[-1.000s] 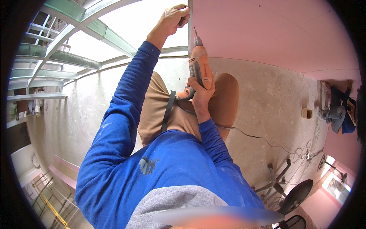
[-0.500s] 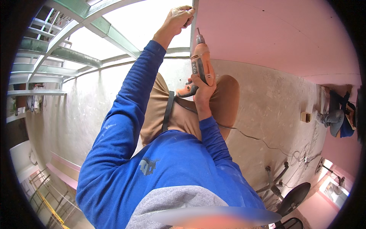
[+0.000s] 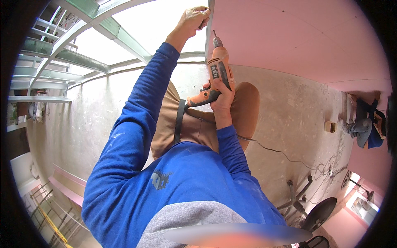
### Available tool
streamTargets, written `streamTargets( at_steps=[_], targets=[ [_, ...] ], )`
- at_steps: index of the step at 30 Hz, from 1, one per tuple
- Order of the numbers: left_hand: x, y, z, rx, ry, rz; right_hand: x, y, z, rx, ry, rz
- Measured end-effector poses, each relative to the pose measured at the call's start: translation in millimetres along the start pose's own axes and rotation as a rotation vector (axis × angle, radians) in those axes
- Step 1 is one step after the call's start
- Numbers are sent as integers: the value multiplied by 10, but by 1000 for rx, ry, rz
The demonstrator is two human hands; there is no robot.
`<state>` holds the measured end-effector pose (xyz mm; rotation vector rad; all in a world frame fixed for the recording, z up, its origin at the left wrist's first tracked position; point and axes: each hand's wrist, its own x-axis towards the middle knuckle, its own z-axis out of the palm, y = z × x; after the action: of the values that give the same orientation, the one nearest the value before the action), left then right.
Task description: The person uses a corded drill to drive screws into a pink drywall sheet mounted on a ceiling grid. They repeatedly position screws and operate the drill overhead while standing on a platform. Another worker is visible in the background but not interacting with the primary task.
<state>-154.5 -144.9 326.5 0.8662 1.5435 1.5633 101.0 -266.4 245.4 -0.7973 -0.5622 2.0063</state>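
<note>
My right hand [image 3: 223, 96] is wrapped round the grip of an orange and black corded drill [image 3: 218, 70]. The drill's bit points up toward the edge of a pink board [image 3: 285, 41], apart from it. Raised at the top, my left hand [image 3: 196, 20] is closed in a pinch beside the board's edge and the metal stud [image 3: 209, 29] there. Whatever its fingers hold is too small or hidden to make out. A dark cord [image 3: 273, 148] trails from behind my right leg across the floor.
Metal framing [image 3: 66, 41] stands at upper left. A person [image 3: 367, 124] crouches at far right, near a small box [image 3: 330, 127]. Coiled cable [image 3: 324, 170] lies on the floor at right, near a swivel chair [image 3: 320, 215]. A pink panel piece [image 3: 68, 184] is at lower left.
The drill has turned slightly in my right hand, its handle end swinging left and its side showing more. My left hand has stayed nearly still at the board's edge.
</note>
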Motion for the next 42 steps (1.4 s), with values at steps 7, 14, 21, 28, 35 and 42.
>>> streamTargets(
  at_steps=[7, 14, 21, 28, 35, 42],
  targets=[
    [2, -11, 30, 29, 9, 42, -24, 5, 69, -113, 13, -117],
    [104, -142, -79, 31, -47, 51, -3, 57, 105, -160, 45, -175],
    [69, -113, -25, -1, -33, 35, 37, 115, 55, -218, 63, -217],
    [-10, 3, 5, 21, -19, 34, 68, 113, -29, -178, 42, -133],
    [39, -59, -33, -43, -26, 35, 66, 131, -17, -209, 53, -162],
    [6, -20, -12, -3, -8, 19, 64, 93, 6, -299, 35, -220]
  ],
)
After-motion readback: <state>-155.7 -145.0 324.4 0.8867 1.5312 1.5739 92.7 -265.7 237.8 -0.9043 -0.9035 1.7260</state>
